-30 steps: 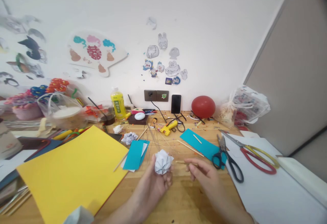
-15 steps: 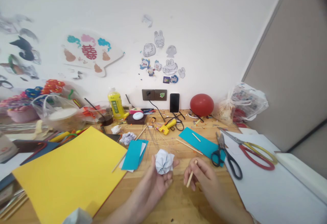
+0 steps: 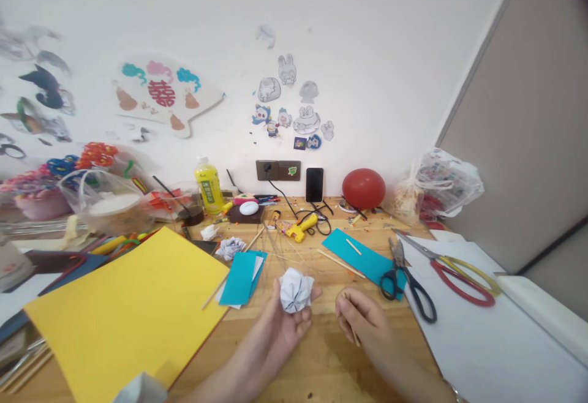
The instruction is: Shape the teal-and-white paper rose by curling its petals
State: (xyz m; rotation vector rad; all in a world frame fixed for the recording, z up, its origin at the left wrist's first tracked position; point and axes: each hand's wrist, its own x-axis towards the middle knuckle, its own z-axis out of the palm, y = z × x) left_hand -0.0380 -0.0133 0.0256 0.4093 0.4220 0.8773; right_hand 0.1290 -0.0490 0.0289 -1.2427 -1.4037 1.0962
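In my left hand [image 3: 289,323] rests a crumpled white paper ball [image 3: 296,291], held palm up with the fingers curled beneath it. My right hand [image 3: 362,314] is closed round a short wooden stick [image 3: 356,337]; most of the stick is hidden, with its lower end showing below the fingers. The two hands are apart above the wooden table. Just past the left hand lies a folded blue paper piece [image 3: 237,279]. Beyond the right hand, a blue paper strip [image 3: 353,255] carries a short stick piece [image 3: 353,247].
Yellow paper [image 3: 133,305] covers the left side. Black scissors [image 3: 404,280] and red-and-yellow-handled scissors [image 3: 459,271] lie right, near white sheets [image 3: 509,329]. At the back are a yellow glue gun [image 3: 301,229], red balloon [image 3: 363,188], phone [image 3: 315,184] and yellow bottle [image 3: 209,187].
My right hand has turned, so the stick now points down and right, with more of it covered by the fingers. My left hand and the paper ball have stayed in place.
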